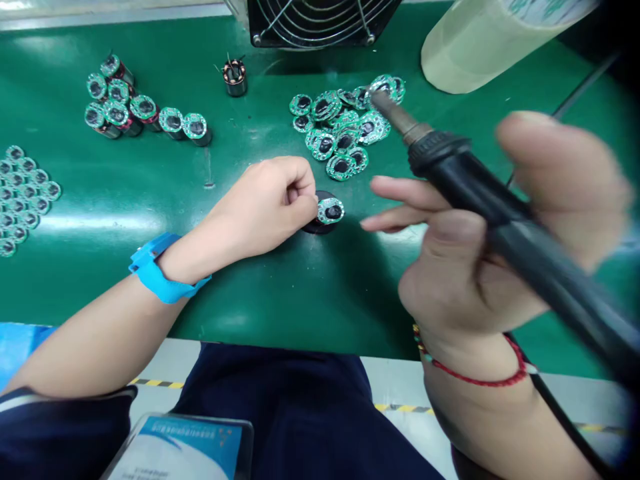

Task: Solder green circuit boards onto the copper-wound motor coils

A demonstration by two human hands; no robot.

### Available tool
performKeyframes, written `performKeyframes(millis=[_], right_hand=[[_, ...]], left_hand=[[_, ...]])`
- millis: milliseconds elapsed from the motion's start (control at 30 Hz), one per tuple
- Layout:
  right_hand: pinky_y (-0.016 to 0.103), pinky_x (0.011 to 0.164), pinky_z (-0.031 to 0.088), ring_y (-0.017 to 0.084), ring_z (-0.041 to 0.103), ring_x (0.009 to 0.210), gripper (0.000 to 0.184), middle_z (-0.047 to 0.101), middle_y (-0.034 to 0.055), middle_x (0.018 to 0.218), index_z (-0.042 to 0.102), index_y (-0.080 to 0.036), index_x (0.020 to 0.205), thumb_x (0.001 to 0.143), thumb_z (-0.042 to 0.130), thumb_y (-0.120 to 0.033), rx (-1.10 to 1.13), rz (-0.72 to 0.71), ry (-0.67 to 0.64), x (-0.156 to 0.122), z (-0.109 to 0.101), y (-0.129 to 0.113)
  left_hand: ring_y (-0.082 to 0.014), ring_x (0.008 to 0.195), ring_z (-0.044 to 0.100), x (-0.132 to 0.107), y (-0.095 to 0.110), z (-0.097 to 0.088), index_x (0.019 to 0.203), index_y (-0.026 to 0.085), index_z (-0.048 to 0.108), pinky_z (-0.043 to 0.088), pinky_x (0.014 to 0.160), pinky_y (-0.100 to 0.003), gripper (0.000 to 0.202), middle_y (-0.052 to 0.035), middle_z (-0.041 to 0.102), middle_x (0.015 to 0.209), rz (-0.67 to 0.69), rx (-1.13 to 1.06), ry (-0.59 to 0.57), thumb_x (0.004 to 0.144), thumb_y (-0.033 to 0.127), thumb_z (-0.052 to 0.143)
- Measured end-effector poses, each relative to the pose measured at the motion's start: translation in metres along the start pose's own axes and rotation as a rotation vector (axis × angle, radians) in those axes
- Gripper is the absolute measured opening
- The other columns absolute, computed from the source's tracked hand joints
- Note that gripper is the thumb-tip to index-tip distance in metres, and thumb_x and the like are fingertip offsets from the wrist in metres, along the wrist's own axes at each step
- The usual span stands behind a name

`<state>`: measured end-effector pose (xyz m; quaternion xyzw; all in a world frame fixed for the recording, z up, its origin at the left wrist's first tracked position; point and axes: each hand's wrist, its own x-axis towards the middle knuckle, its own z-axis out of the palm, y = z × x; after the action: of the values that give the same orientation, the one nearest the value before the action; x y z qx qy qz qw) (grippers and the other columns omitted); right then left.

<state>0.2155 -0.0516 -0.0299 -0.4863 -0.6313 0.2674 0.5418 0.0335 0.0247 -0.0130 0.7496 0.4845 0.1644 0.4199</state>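
Note:
My left hand (273,207) is closed, thumb and finger pinching the edge of a small round green circuit board (331,211). That board lies over a dark round base (316,228) on the bench; what is under it is mostly hidden. Between the thumb and fingers of my right hand (465,260) is a black soldering iron (470,173), its metal tip pointing up and left, raised above the bench. Two of the right fingers stretch out toward the pinched board without touching it. Behind the board lies a loose pile of similar circuit boards (345,130).
A black fan (320,27) stands at the back, near a pale yellow roll (465,50). Several small motors topped with boards (145,107) stand back left, and one bare motor (235,79) stands apart. Rows of boards (25,193) lie far left on the green bench (240,303).

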Motion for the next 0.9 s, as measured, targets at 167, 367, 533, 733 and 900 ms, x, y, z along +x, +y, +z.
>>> performKeyframes(millis=[167,367,533,733,900], right_hand=[[0.044,0.1,0.055,0.022,0.064,0.115,0.047,0.067,-0.0002,0.12,0.05,-0.033,0.133,0.089,0.059,-0.017,-0.27,-0.064,-0.291,0.01,0.011,0.008],[0.043,0.096,0.055,0.021,0.063,0.116,0.046,0.069,-0.001,0.115,0.047,-0.033,0.13,0.088,0.059,-0.016,-0.26,-0.04,-0.323,0.01,0.011,0.012],[0.045,0.096,0.055,0.022,0.064,0.114,0.041,0.068,-0.0001,0.115,0.047,-0.034,0.128,0.09,0.058,-0.021,-0.263,0.002,-0.341,0.011,0.011,0.01],[0.043,0.095,0.055,0.021,0.064,0.113,0.041,0.069,-0.001,0.113,0.047,-0.033,0.125,0.089,0.059,-0.018,-0.271,0.005,-0.328,0.011,0.012,0.007],[0.041,0.095,0.055,0.02,0.064,0.113,0.04,0.069,-0.0014,0.116,0.048,-0.032,0.124,0.088,0.059,-0.016,-0.273,0.006,-0.314,0.011,0.012,0.009]], left_hand=[[-0.0082,0.058,0.045,0.001,-0.002,0.002,0.063,0.017,0.05,0.034,0.055,-0.025,0.017,0.0032,0.053,0.062,0.037,0.017,0.025,0.074,0.004,0.053],[-0.0116,0.068,0.056,-0.007,-0.01,-0.002,0.074,0.017,0.058,0.047,0.064,-0.027,0.011,-0.0004,0.059,0.074,0.168,-0.027,0.035,0.079,0.007,0.056],[-0.0177,0.085,0.062,-0.012,-0.016,-0.011,0.09,0.021,0.069,0.052,0.079,-0.033,0.015,-0.0045,0.064,0.085,0.354,0.045,-0.038,0.085,0.015,0.056],[-0.0175,0.085,0.064,-0.01,-0.017,-0.015,0.089,0.022,0.075,0.053,0.08,-0.033,0.024,-0.0054,0.067,0.087,0.374,0.088,-0.052,0.086,0.014,0.053],[-0.0164,0.081,0.062,-0.009,-0.015,-0.018,0.085,0.024,0.075,0.05,0.08,-0.034,0.029,-0.0035,0.068,0.084,0.452,0.204,-0.035,0.086,0.012,0.049]])
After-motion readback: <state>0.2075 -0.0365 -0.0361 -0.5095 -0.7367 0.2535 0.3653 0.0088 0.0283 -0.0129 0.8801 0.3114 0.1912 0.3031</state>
